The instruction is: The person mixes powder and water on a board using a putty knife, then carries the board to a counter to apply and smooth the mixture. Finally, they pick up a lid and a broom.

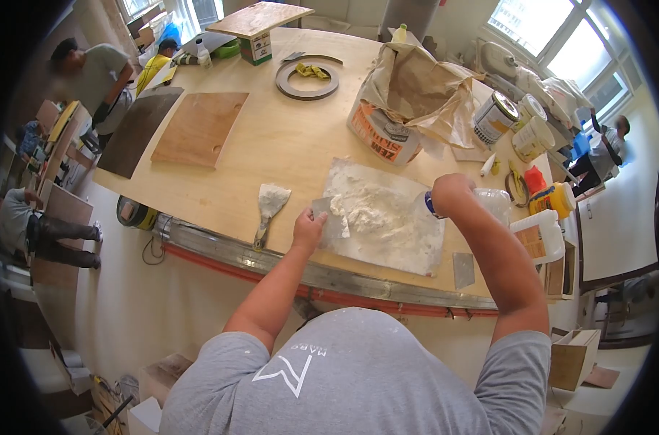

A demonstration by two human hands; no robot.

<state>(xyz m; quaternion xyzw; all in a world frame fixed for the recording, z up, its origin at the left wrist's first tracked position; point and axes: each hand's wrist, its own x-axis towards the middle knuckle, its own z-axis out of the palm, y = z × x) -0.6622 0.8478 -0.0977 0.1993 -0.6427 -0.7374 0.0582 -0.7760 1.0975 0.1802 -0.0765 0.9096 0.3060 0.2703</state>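
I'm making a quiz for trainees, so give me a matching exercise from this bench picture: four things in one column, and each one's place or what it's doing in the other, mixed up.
Column one
1. left hand
2. right hand
3. putty knife
4. paper sack

Column two
A. lies on the table, left of the board
B. holds a clear plastic bottle
C. stands open behind the white powder
D. holds a scraper at the white powder

Pairs: 1-D, 2-B, 3-A, 4-C.
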